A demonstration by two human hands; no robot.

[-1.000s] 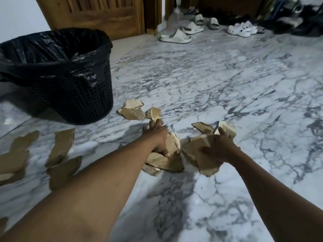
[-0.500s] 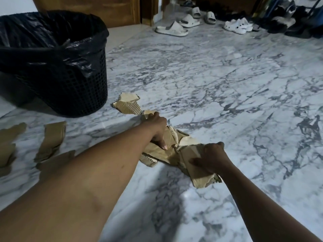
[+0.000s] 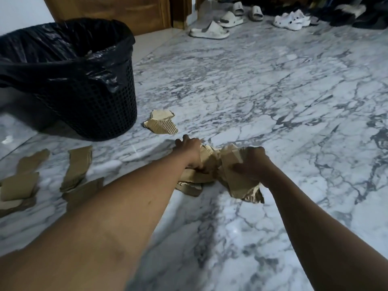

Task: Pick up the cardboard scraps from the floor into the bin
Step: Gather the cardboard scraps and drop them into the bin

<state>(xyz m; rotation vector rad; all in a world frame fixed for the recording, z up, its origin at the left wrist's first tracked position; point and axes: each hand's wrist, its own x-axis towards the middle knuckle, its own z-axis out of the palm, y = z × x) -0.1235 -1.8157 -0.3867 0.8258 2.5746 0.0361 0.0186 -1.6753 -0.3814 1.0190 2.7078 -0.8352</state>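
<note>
Pale slippers (image 3: 209, 31) and white clogs (image 3: 290, 21) were seen by a wooden door (image 3: 117, 11), with dark shoes (image 3: 357, 16) piled at the marble floor's (image 3: 273, 91) far edge.

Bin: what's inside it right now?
The bin is lined with a black bag. Only the bag's crumpled upper folds show inside; one small pale fleck sits near the rim. The bottom is hidden by the liner and the viewing angle, so any scraps there can't be seen.

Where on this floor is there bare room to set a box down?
Bare marble floor stretches between the gathered cardboard pile, the sandals and the right edge. It is crowded left of the arms, where flat scraps lie near the bin.
</note>
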